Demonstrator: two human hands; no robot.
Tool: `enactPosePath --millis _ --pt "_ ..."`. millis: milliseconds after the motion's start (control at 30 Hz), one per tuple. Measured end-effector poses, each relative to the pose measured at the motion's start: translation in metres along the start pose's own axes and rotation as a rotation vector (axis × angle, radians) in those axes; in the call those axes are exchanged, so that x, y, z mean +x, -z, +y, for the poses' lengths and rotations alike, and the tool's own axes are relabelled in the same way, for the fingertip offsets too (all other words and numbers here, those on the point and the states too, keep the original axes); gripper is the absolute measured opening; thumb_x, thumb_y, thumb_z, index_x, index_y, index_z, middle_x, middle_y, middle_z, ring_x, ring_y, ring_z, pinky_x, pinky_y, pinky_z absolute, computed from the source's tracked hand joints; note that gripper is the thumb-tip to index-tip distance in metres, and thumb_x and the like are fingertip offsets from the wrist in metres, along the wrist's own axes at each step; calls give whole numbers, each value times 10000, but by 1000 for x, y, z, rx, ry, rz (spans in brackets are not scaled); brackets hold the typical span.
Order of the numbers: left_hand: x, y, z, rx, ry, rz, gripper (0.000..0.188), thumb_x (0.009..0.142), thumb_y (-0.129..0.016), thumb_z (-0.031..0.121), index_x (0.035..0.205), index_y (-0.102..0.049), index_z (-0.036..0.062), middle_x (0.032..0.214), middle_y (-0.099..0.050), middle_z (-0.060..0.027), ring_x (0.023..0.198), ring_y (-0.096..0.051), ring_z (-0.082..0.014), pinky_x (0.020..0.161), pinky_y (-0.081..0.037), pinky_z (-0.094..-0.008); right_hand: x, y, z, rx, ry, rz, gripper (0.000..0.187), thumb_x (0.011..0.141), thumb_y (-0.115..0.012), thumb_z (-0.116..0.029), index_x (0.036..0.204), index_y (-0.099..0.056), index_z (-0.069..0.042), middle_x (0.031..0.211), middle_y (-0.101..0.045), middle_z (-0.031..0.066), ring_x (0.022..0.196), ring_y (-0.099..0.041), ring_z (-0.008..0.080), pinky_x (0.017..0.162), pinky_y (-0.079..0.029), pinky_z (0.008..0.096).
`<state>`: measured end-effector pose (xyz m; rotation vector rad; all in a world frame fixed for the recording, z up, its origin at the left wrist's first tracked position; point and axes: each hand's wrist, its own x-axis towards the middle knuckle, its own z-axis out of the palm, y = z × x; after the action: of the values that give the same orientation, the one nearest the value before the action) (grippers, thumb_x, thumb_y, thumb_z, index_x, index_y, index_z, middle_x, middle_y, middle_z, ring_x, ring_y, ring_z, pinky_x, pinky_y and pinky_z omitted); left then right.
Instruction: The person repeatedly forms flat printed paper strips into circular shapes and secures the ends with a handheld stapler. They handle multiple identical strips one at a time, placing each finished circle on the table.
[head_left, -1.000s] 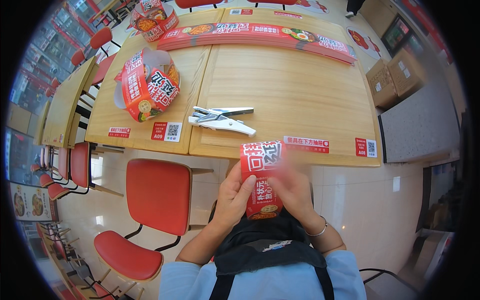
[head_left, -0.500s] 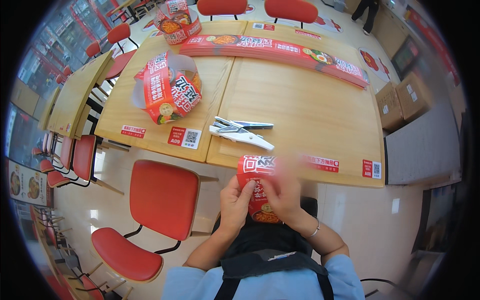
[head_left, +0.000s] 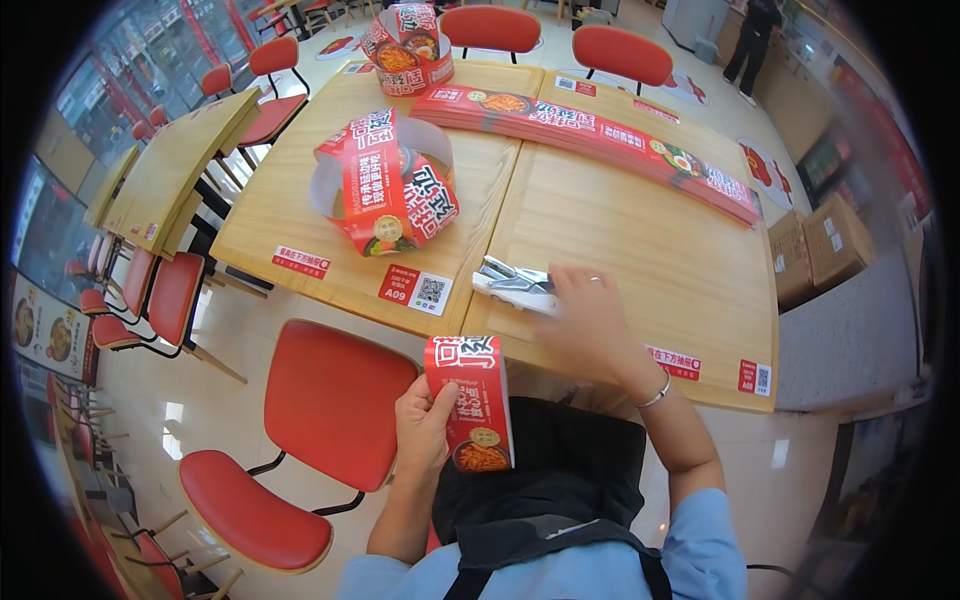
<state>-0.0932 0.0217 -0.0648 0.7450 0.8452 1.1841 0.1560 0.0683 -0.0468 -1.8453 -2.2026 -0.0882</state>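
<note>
My left hand (head_left: 422, 430) is closed on a red printed paper band (head_left: 474, 405), folded over and held upright near my lap, with the thumb across its front. At the table's near edge, my right hand (head_left: 598, 318) is over the handle end of a white and silver hand stapler (head_left: 510, 286). Motion smears its fingers, so whether they grip the stapler is unclear. To the left on the tabletop lie red paper bands (head_left: 385, 190) bent into rings, nested across each other. Farther back stands another cluster of ringed bands (head_left: 412, 62).
A long stack of flat red bands (head_left: 590, 138) lies across the back of the wooden table (head_left: 620, 240). Beside my left arm is a red chair (head_left: 335, 400). Cardboard boxes (head_left: 835, 240) sit to the right. A person (head_left: 752, 45) stands at the far right.
My right hand has left the paper band and reached forward to the stapler. The left hand has shifted left with the band. The whole view has shifted slightly.
</note>
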Motion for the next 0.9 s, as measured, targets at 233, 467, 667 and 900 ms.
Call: enactPosePath --millis 233,467,667,900 --pt "1 15 17 153 6 -1 168 932 -592 66 1071 -621 -25 952 -689 -63 811 -642 -80 743 -522 -235 -22 -13 21 340 -107 -85 574 763 -711 -294 1197 -514 26 1080 -602 143 915 -622 260 748 -507 371" --pt "7 -17 32 254 12 -86 171 932 -575 63 1065 -624 -33 930 -693 -68 780 -646 -82 712 -526 -225 -114 43 -7 1991 -479 -219 604 745 -697 -113 1275 -446 31 1081 -585 113 989 -628 257 923 -507 409" --pt "10 -62 42 513 1 -285 212 926 -617 113 1072 -625 -41 912 -693 -57 776 -640 -64 692 -522 -212 -169 38 -3 1637 -430 -228 533 800 -649 -45 1297 -457 -12 1151 -583 91 1097 -548 180 958 -421 325" --pt "2 -96 42 559 -11 -405 192 919 -633 126 1025 -632 -34 884 -694 -53 774 -638 -65 691 -519 -219 -197 29 -5 1473 -304 -63 436 811 -640 -44 1230 -526 -6 1155 -599 86 1083 -559 179 962 -414 318"
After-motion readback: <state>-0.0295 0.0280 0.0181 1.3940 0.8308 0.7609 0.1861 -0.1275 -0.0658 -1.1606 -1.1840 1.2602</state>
